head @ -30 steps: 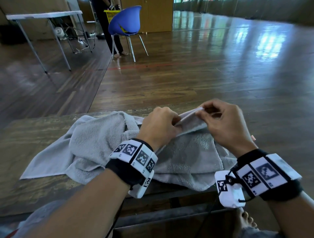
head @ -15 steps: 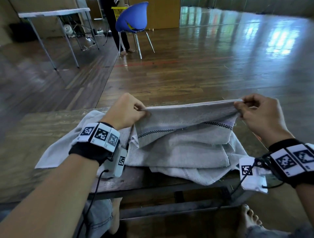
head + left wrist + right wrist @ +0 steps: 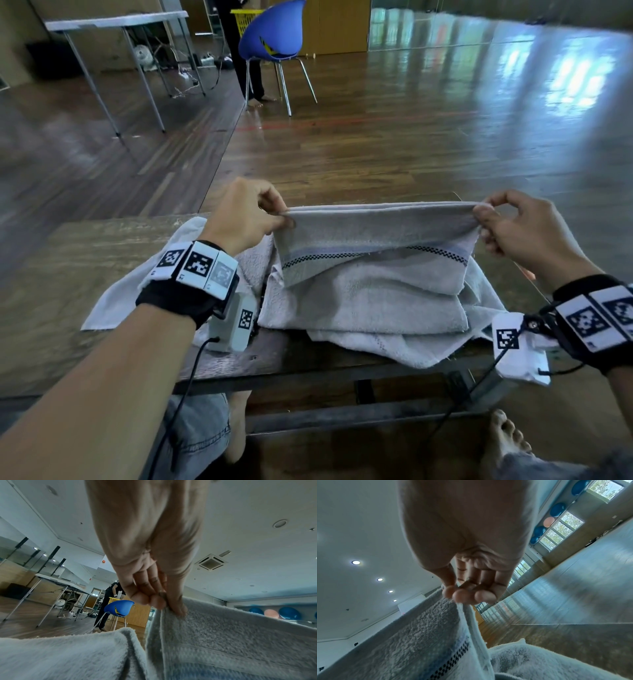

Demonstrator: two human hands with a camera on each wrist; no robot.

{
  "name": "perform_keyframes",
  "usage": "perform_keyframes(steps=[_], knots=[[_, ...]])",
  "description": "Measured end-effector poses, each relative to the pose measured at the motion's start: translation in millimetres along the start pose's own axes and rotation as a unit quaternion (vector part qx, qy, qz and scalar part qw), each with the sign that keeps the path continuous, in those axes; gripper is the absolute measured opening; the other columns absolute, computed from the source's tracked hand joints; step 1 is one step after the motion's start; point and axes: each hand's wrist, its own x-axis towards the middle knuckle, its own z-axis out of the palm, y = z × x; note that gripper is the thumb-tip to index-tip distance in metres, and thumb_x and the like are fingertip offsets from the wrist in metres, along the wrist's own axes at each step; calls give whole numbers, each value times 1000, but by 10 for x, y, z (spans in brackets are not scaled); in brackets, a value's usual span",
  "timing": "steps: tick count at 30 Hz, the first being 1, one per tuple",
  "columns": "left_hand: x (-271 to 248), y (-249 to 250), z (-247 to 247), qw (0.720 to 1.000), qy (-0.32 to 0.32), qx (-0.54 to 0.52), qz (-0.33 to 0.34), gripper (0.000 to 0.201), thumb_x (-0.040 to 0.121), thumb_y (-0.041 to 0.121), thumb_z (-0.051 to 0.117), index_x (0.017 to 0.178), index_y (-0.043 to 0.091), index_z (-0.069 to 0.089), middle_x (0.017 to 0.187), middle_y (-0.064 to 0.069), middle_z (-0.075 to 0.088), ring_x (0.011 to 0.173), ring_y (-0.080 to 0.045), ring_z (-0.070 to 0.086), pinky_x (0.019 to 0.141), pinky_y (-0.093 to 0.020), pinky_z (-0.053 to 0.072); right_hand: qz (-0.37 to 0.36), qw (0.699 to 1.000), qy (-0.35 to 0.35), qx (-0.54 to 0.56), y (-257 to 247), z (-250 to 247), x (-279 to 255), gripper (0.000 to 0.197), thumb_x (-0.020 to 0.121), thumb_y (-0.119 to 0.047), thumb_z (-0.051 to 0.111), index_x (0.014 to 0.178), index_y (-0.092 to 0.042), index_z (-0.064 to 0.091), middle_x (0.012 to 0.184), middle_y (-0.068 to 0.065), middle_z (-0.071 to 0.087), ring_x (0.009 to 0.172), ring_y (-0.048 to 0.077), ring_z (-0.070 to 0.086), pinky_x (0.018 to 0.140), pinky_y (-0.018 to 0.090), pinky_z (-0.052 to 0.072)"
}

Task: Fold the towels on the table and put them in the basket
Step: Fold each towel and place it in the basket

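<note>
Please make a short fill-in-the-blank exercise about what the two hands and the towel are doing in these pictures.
1. Both hands, left and right, pinch the top edge of the ____.
2. The towel has a ____ checkered stripe.
3. The chair is ____.
4. Its lower part rests on the ____.

Missing words: towel; black; blue; table

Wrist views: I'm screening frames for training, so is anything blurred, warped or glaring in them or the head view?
Head view: sharp towel, window glare on the floor, bowed edges. Left wrist view: left hand looms soft and stretched. Right wrist view: right hand likewise; room tilted, ceiling lights bright.
</note>
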Motion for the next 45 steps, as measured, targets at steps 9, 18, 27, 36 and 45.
perform_keyframes(steps=[9, 18, 27, 36, 45], knots=[[68, 136, 45, 981, -88, -35, -167, 14, 95, 13, 64, 82, 10, 67, 81, -8, 69, 65, -23, 71, 55, -26, 57, 165, 969, -139, 123, -347, 199, -8, 18, 108, -24, 40, 91, -20, 44, 102, 26, 72, 83, 40, 74, 59, 44, 62], [116, 511, -322, 914, 259, -258, 178, 10, 97, 10, 61, 93, 4, 55, 99, -18, 65, 87, -23, 62, 79, -41, 51, -272, 895, -25, 353, -841, -4, -23, 8, 107, -21, 47, 103, -28, 47, 105, -19, 67, 105, -1, 61, 91, 22, 50], [-374, 139, -418, 979, 14, -141, 144, 9, 92, 18, 68, 88, 11, 67, 88, 4, 70, 77, -9, 63, 66, -18, 49, -202, 970, 7, 134, -374, -335, -404, 22, 102, -16, 53, 88, -32, 60, 79, -25, 63, 78, -12, 57, 76, 4, 44], [-426, -204, -85, 931, -350, -3, -102, 21, 95, 25, 65, 88, 6, 71, 69, 5, 71, 61, -8, 67, 58, -18, 55, 48, 947, -314, -47, 45, -274, -493, 13, 95, -13, 64, 88, -1, 64, 73, 6, 66, 65, 20, 63, 63, 32, 53], [181, -363, 150, 980, -174, 88, -32, 27, 90, 26, 71, 63, 24, 69, 67, 5, 69, 51, -9, 65, 46, -21, 54, -58, 976, -115, -174, 143, 155, 88, 12, 90, -25, 72, 85, -15, 67, 85, 3, 70, 81, 23, 64, 79, 37, 50]])
